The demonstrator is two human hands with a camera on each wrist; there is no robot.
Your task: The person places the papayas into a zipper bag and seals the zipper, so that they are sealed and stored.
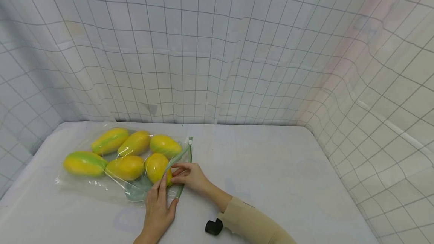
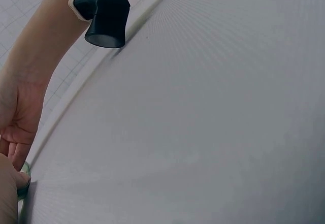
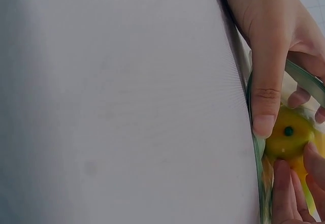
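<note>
Several yellow-green mangoes (image 1: 135,143) lie in two rows inside a clear zip bag (image 1: 101,193) with a green closure strip. My left hand (image 1: 157,210) is at the bag's mouth; in the right wrist view its thumb presses the lower rim (image 3: 258,178) while its fingers reach under the upper rim (image 3: 307,76), spreading the opening. My right hand (image 1: 190,176) reaches into the mouth from the right. Its extended fingertips and thumb touch the end of the nearest mango (image 3: 288,145), whose dark green stem end faces outward. Part of that mango is hidden behind the strip.
The bag lies on the left part of a white-covered table (image 1: 271,172). Grid-patterned curtains (image 1: 210,55) hang behind it and at both sides. A black wrist camera (image 1: 214,227) sticks out from the beige right sleeve (image 1: 252,219), low over the table.
</note>
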